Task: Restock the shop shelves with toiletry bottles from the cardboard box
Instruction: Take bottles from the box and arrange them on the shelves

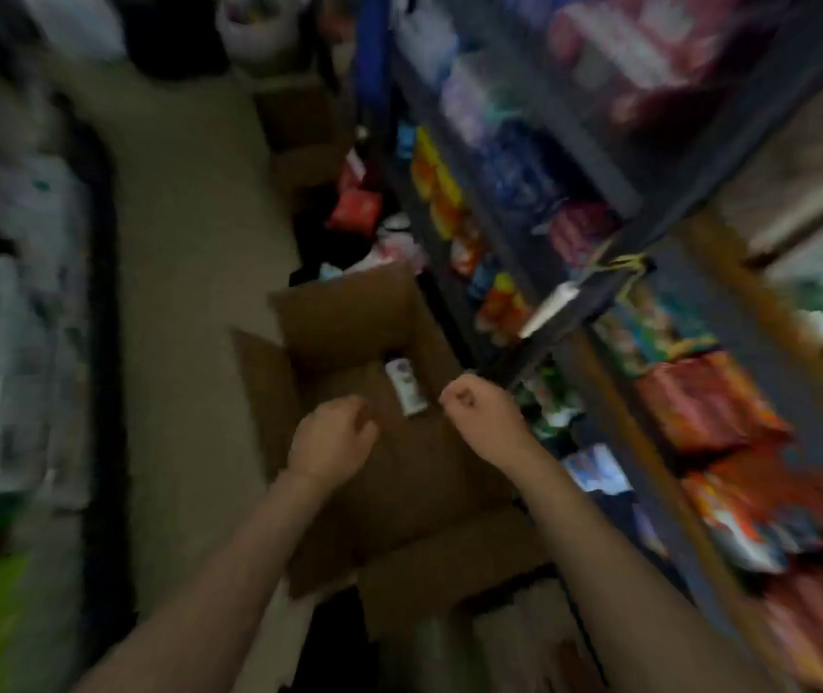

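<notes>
The bottle (405, 387) lies pointing away, just ahead between my fists; my right hand (474, 407) and left hand (332, 435) look clenched and empty.

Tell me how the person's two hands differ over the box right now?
The left hand hangs nearer the camera, knuckles up, over the cardboard box's near side; the right hand reaches farther, closer to the shelves. The right hand's fingers curl into a tighter fist; the left hand's look looser, though blur hides detail. Both hold nothing, flanking the one white bottle lying in the box.
</notes>
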